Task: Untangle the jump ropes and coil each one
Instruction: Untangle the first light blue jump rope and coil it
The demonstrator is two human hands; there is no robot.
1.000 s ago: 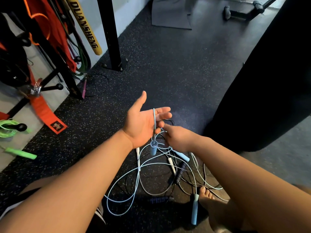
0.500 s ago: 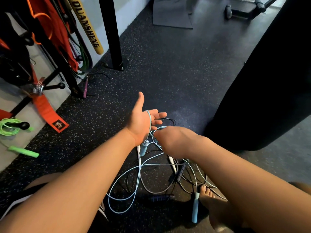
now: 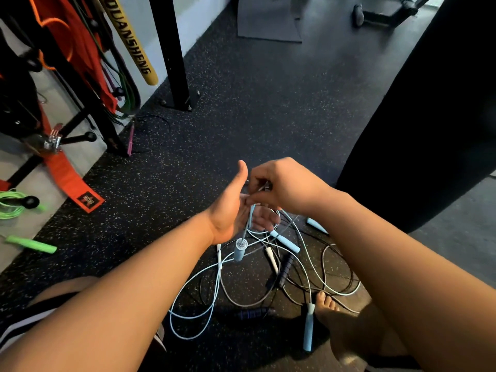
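My left hand (image 3: 229, 210) is held out flat, palm up, thumb raised. A light blue jump rope (image 3: 251, 214) lies across its palm, and that rope's handle (image 3: 239, 250) hangs just below the wrist. Right above the palm, my right hand (image 3: 285, 187) pinches the same cord between curled fingers. Under both hands a tangle of ropes (image 3: 214, 287) lies on the floor: light blue, white and black cords, a pale blue handle (image 3: 285, 241), a white handle (image 3: 271, 258) and a dark handle (image 3: 286, 267).
A black punching bag (image 3: 429, 103) stands at the right. A black post (image 3: 171, 49) and a rack with orange straps (image 3: 67, 44) are at the left. A green rope (image 3: 10, 204) lies by the wall. My bare foot (image 3: 326, 304) touches the tangle.
My right hand has risen from beside the left palm to above it, carrying the light blue cord over the hand. The hanging handle stays below the left wrist.
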